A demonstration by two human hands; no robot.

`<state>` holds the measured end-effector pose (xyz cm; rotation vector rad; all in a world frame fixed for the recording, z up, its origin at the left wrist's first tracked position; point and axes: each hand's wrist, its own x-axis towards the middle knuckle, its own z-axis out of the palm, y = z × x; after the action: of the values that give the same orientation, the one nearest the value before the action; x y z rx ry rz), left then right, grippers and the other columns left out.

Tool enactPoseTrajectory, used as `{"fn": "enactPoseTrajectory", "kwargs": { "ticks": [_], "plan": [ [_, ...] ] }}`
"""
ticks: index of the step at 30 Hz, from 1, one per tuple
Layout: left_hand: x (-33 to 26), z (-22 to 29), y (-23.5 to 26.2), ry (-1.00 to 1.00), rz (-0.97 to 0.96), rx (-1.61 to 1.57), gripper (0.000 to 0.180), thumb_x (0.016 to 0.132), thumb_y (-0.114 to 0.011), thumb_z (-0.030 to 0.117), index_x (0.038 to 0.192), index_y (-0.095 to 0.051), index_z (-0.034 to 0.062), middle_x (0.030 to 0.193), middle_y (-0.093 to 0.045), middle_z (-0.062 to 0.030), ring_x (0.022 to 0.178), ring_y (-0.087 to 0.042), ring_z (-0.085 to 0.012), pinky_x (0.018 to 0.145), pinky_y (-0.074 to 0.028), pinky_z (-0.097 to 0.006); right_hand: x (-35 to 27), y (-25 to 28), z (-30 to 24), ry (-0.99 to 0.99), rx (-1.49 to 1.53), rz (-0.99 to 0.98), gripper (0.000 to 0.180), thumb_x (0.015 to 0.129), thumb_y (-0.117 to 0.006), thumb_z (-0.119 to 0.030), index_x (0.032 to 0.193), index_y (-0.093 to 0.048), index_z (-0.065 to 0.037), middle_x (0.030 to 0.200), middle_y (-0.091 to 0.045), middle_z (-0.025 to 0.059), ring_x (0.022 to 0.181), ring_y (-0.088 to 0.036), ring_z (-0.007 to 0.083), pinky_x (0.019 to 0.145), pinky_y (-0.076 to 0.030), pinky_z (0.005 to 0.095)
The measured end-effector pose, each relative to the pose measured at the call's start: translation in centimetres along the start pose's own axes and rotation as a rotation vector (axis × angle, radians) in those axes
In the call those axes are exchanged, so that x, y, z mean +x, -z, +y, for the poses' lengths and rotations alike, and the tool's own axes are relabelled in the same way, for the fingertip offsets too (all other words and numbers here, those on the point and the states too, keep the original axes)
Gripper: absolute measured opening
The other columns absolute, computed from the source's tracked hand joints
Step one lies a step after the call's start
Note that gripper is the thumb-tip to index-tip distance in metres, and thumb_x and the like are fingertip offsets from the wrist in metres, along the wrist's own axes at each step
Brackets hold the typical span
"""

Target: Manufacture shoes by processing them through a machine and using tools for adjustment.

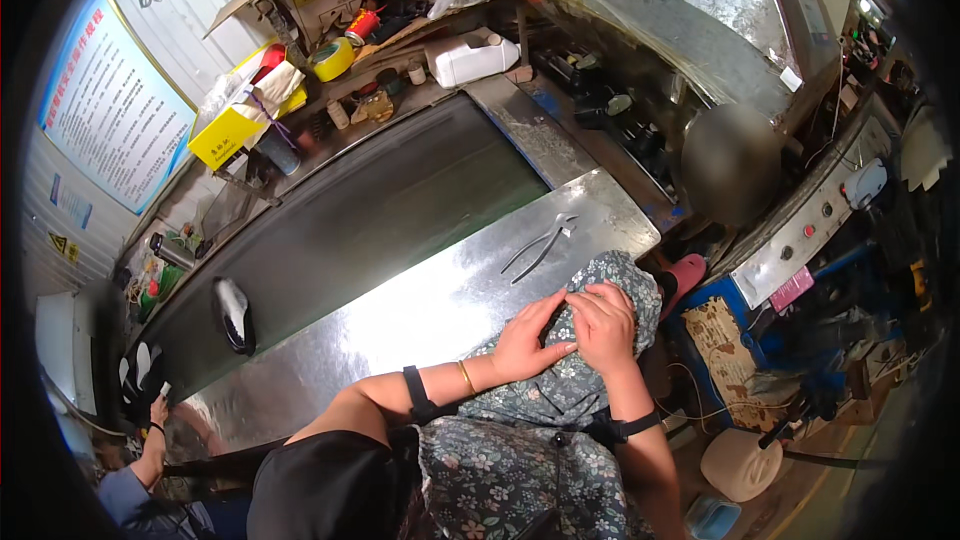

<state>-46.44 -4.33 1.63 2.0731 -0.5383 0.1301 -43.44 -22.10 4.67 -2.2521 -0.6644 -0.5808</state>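
Both hands rest on the dark floral cloth (630,285) over my raised knee, beside the metal table's edge. My left hand (530,338) lies with its fingers stretched and its thumb apart, holding nothing visible. Touching its fingertips is my right hand (602,325), whose loosely bent fingers are spread over the cloth; I see nothing held in it. A pair of pliers (540,250) lies on the shiny metal tabletop (460,290), just beyond my hands, handles toward me. Farther left, a black-and-white shoe (233,315) sits on the dark conveyor belt (350,210).
At the far left, a co-worker's hand (158,410) is near black-and-white shoes (140,370). A yellow box (225,140), tape roll (332,60) and white cut-open jug (475,58) stand behind the belt. A control panel (810,230) and a beige jug (740,462) are at right.
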Motion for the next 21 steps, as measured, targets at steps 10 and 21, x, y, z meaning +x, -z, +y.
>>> {"fn": "enactPoseTrajectory", "kwargs": {
  "ticks": [10, 21],
  "plan": [
    [0.1, 0.0, 0.2, 0.013, -0.008, -0.025, 0.086, 0.081, -0.078, 0.035, 0.147, -0.037, 0.0001, 0.138, -0.051, -0.0232, 0.126, -0.051, -0.0391, 0.106, -0.041, -0.044, 0.0, -0.1, 0.0, 0.001, -0.021, 0.0, 0.022, 0.078, -0.064, -0.007, 0.098, -0.072, -0.008, 0.095, -0.071, 0.0046, 0.101, -0.063, 0.0262, 0.1, -0.045, 0.044],
    [-1.1, -3.7, 7.2, 0.163, -0.355, -0.285, 0.079, 0.09, -0.073, 0.028, 0.152, -0.03, 0.0027, 0.148, -0.043, -0.0205, 0.136, -0.043, -0.0328, 0.112, -0.034, -0.043, 0.1, -0.6, 0.5, -0.002, -0.043, -0.077, 0.021, 0.079, -0.063, -0.004, 0.098, -0.071, -0.004, 0.1, -0.072, 0.0092, 0.102, -0.061, 0.0323, 0.099, -0.043, 0.0473]
  ]
}}
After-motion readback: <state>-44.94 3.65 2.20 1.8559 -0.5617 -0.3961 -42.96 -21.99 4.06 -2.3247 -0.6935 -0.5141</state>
